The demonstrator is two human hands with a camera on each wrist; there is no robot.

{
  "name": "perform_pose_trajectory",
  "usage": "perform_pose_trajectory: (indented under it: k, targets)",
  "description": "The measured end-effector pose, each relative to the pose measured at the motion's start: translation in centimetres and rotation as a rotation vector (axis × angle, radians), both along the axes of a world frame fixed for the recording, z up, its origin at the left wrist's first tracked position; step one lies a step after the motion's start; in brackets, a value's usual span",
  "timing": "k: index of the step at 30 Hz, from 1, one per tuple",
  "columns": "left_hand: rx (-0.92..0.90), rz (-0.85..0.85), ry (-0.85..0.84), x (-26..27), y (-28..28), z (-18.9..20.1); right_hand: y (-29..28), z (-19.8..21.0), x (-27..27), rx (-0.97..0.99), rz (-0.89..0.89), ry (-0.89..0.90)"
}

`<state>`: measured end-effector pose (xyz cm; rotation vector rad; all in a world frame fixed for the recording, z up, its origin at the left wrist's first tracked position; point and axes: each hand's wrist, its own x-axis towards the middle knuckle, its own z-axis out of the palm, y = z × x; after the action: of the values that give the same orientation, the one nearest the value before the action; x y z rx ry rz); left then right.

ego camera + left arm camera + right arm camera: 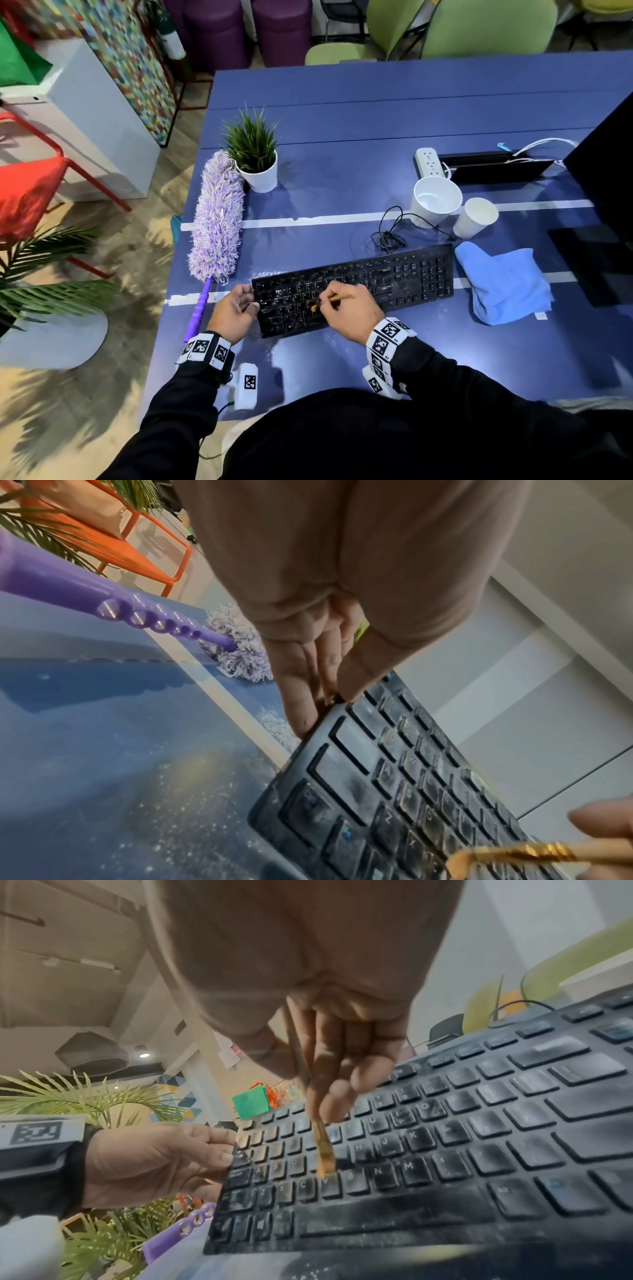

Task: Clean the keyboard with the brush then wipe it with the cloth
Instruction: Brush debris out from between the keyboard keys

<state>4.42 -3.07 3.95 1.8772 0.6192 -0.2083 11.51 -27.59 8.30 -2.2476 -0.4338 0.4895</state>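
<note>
Halfway-ish | right hand (346, 313) pinching paintbrush (323, 1153) on dusty keyboard (352, 289) | left hand (233, 313) pinching its edge | blue cloth (503, 286) untouched on counter (376, 137), wipe still left

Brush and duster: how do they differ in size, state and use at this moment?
The brush is thin, with a wooden handle and orange bristles; the duster is large, fluffy and purple. The brush is pinched in the right hand, bristles on the keyboard keys; the duster lies unheld on the table, left of the keyboard. The left hand steadies the keyboard's left edge. Both are dusting tools with a stick handle.
</note>
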Motion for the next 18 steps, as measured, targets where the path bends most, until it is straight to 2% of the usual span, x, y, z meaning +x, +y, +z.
perform_pose_trajectory:
  k: [2,5,9,12,16,18]
  targets:
    - [-0.001,-0.001,-0.006,0.2,0.0,0.0,0.0,-0.2,-0.3,0.079,0.065,0.027]
    - [-0.005,-0.003,-0.013,0.3,0.0,0.2,0.1,-0.7,-0.5,0.023,0.272,0.11]
    - [0.0,-0.005,-0.039,0.4,0.0,0.3,-0.1,-1.3,-0.4,0.049,0.176,0.075]
    - [0.023,0.002,-0.011,0.3,0.1,0.1,0.1,-1.1,-0.4,0.026,0.24,0.059]
    - [0.02,-0.017,0.009,0.2,0.4,-0.2,0.1,-1.2,-0.4,0.054,0.165,0.031]
    - [0.022,-0.003,0.002,0.3,0.0,0.5,0.1,-1.1,-0.3,0.004,0.217,0.038]
